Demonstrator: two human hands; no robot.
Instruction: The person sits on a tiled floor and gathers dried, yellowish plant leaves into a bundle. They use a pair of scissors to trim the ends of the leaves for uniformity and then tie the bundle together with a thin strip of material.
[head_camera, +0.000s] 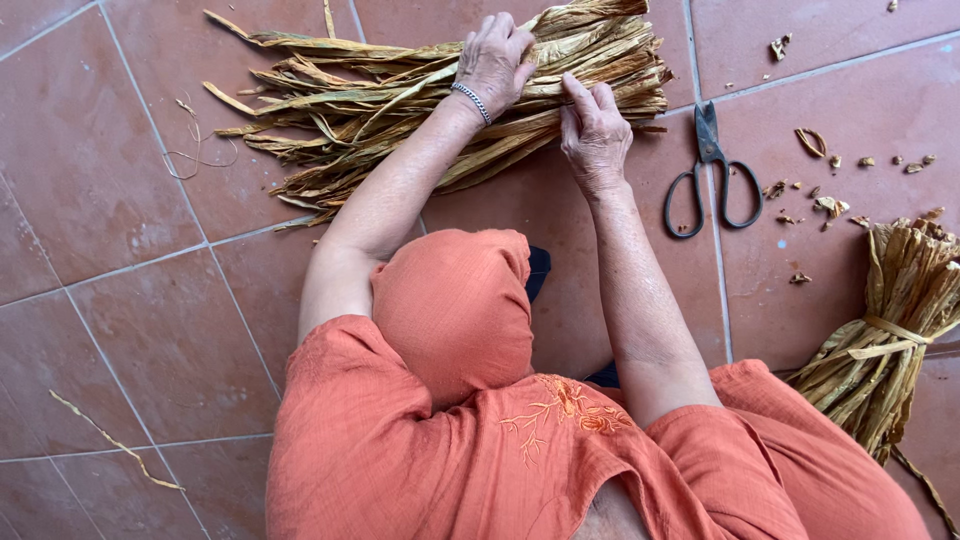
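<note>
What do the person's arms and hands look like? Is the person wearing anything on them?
Both arms are bare from the short orange sleeves down, and there are no gloves. The left hand has a silver chain bracelet around its wrist. The right hand wears no bracelet, and I see no rings on either hand. The orange top has orange embroidery shaped like leafy twigs on the front.

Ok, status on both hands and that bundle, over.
Left hand gripping dried leaf bundle on the floor. Right hand pressed against its side. Scissors lie apart, right of it.
</note>
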